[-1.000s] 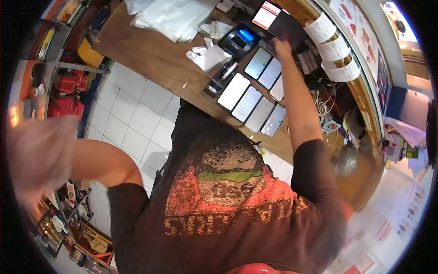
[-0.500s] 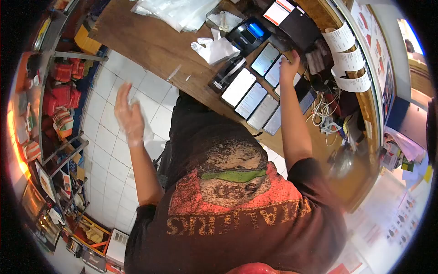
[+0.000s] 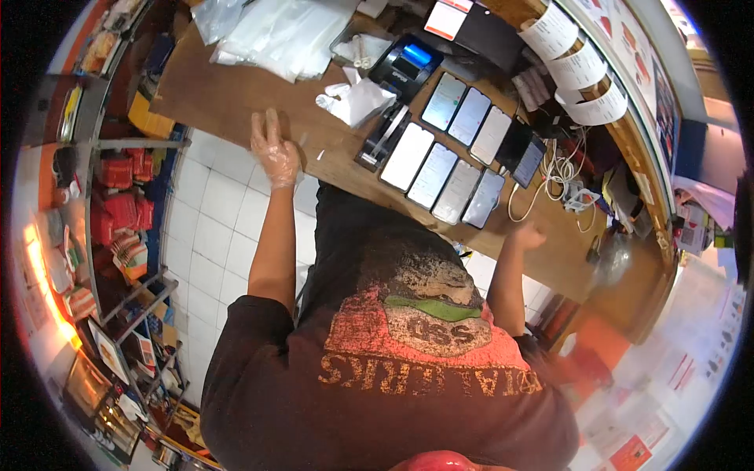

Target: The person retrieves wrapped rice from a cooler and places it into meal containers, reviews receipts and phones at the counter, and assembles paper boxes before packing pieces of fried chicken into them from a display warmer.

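My left hand (image 3: pixel 276 153), in a thin clear plastic glove, rests at the front edge of the wooden table (image 3: pixel 212 102) with its fingers stretched and apart. Bare and curled closed, my right hand (image 3: pixel 529 236) is over the table's front part, right of the phones; nothing shows in its grip. Several phones lie face up in two rows, most with lit screens. Nearest the right hand is the front row's end phone (image 3: pixel 483 201). The front row's left phone (image 3: pixel 407 157) shows a white screen, and a dark-screened phone (image 3: pixel 514 140) lies in the back row.
Left of the phones are a black printer (image 3: pixel 405 69), a crumpled white plastic glove (image 3: pixel 357 98) and clear plastic bags (image 3: pixel 279 35). White cables (image 3: pixel 561 184) tangle at the right. Paper strips (image 3: pixel 577 67) hang at the back right. Shelves with red packs (image 3: pixel 118 173) stand at the left.
My left hand has moved from over the floor to the table's front edge. My right hand has drawn back from the back-row phones towards me and curled. The head view has shifted.
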The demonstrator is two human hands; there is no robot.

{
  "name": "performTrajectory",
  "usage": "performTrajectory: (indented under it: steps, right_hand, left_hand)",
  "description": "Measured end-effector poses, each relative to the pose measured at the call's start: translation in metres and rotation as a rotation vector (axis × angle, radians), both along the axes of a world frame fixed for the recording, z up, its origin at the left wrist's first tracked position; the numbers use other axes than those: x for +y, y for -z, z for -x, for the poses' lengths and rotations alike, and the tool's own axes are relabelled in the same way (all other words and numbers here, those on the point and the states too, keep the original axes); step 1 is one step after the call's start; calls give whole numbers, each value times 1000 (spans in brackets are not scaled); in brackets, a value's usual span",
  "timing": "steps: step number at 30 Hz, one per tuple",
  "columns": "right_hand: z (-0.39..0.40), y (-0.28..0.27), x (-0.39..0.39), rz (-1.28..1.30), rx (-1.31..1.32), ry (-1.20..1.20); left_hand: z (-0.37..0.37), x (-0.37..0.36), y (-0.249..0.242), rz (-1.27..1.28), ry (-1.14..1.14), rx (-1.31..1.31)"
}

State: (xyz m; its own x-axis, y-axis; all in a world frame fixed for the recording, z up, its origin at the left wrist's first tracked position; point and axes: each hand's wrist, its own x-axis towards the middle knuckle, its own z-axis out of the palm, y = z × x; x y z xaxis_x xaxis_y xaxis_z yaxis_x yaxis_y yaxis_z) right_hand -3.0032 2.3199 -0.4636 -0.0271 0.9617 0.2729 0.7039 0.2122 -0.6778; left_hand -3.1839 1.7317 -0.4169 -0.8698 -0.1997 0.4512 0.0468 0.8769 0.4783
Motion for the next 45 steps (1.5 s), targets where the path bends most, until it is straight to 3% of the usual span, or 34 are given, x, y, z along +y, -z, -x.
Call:
performTrajectory:
  steps: [2, 5, 8, 20, 25, 36, 45]
  right_hand:
    - [-33, -22, -21, 69, -112, -47]
    - [-67, 1, -28, 189, -292, -50]
    - [-70, 10, -45, 8, -215, -74]
    - [-54, 9, -40, 100, -356, 89]
    - [-51, 7, -44, 127, -283, 133]
    - [-49, 9, -47, 120, -234, 146]
    - [-43, 5, -54, 36, -393, 188]
  left_hand:
    - [2, 8, 11, 1, 14, -6]
    - [1, 10, 23, 18, 86, -12]
    - [3, 13, 23, 77, 76, -32]
    - [5, 19, 11, 140, 108, 8]
    - [4, 22, 10, 151, 69, -122]
    - [8, 20, 15, 161, 104, -116]
    - [9, 19, 16, 190, 114, -107]
